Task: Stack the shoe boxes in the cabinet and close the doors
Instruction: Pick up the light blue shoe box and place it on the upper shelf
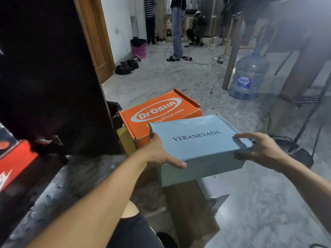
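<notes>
Item: pale blue shoe box (198, 145), stiff card, likely light, lid loose. Held above floor, just right of orange box (161, 113); left hand (157, 154) and right hand (259, 149) clasped opposite ends.

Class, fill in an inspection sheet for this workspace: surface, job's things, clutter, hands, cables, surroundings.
Surface: grey marbled floor.
Job's things: blue box held up; orange box closed, behind it; red box at far left; dark cabinet door open.
Clutter: water jug, pink bin, black bags.
Hands: left hand and right hand each grip a side of the blue box.
Cables: black cables on the floor.
Surroundings: people stand at the back; wooden table legs at right.
</notes>
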`<state>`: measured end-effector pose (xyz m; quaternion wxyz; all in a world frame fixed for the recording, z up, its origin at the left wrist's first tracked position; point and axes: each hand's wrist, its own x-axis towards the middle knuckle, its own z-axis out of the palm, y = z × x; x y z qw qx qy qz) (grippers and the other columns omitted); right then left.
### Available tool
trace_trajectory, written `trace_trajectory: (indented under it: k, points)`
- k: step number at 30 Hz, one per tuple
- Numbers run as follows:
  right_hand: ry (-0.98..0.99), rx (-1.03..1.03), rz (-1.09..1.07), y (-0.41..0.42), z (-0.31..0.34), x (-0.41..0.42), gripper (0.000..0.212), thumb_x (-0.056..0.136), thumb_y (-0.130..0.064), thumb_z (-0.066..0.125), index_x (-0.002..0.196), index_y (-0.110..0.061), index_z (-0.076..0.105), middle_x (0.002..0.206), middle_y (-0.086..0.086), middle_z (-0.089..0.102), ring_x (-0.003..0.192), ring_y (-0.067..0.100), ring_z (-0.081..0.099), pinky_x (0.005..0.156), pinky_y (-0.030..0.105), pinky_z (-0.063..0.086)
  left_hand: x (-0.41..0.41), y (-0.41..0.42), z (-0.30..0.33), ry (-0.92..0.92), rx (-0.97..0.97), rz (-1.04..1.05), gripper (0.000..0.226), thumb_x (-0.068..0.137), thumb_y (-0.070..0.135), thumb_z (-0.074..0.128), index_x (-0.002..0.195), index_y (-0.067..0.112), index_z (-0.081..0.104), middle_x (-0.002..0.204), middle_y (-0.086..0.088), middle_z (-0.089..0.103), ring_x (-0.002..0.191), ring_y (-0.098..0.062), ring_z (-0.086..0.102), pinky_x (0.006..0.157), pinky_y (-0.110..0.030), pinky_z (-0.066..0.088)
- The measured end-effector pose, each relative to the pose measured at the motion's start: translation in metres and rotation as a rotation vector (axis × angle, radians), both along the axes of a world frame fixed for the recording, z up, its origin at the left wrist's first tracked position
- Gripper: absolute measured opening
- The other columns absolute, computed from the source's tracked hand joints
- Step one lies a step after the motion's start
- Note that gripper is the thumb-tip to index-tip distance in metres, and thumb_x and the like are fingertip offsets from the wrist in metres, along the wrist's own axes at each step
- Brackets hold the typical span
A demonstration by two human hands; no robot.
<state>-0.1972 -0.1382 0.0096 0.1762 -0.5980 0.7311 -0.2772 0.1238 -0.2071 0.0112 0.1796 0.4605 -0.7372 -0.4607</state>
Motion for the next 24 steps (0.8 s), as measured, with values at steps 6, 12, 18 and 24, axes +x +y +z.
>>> trace_trajectory:
  k: [6, 12, 18, 24]
  points:
    - [-0.028, -0.195, 0.123, -0.027, 0.054, 0.073, 0.064, 0.058, -0.023, 0.092, 0.116, -0.032, 0.068, 0.1, 0.007, 0.052, 0.09, 0.021, 0.051, 0.078, 0.028, 0.037, 0.082, 0.01, 0.067, 0.007, -0.136, 0.192, 0.093, 0.052, 0.005, 0.093, 0.13, 0.027, 0.045, 0.122, 0.015, 0.057, 0.115, -0.004, 0.052, 0.099, -0.022, 0.043]
    - [-0.015, -0.334, 0.268, -0.06, 0.092, 0.157, 0.065, 0.055, -0.019, 0.093, 0.115, -0.028, 0.071, 0.105, 0.006, 0.055, 0.095, 0.017, 0.053, 0.083, 0.025, 0.038, 0.175, 0.01, 0.108, 0.017, -0.188, 0.407, 0.074, 0.056, 0.001, 0.088, 0.117, 0.029, 0.058, 0.112, 0.007, 0.064, 0.107, -0.013, 0.058, 0.086, -0.033, 0.051]
    - [-0.036, -0.443, 0.403, -0.081, 0.118, 0.24, 0.065, 0.051, -0.01, 0.094, 0.11, -0.03, 0.073, 0.1, -0.002, 0.057, 0.088, 0.019, 0.058, 0.08, 0.024, 0.036, 0.267, 0.014, 0.147, 0.214, -0.233, 0.624, 0.089, 0.061, -0.016, 0.079, 0.135, 0.026, 0.052, 0.123, 0.0, 0.063, 0.117, -0.019, 0.058, 0.097, -0.03, 0.046]
    - [-0.115, -0.583, 0.474, -0.102, 0.142, 0.328, 0.058, 0.055, -0.013, 0.093, 0.109, -0.026, 0.074, 0.097, -0.002, 0.055, 0.079, 0.006, 0.049, 0.069, 0.007, 0.035, 0.346, 0.019, 0.191, 0.39, -0.305, 0.835, 0.106, 0.045, -0.005, 0.081, 0.144, 0.015, 0.046, 0.124, -0.007, 0.063, 0.117, -0.019, 0.055, 0.102, -0.032, 0.042]
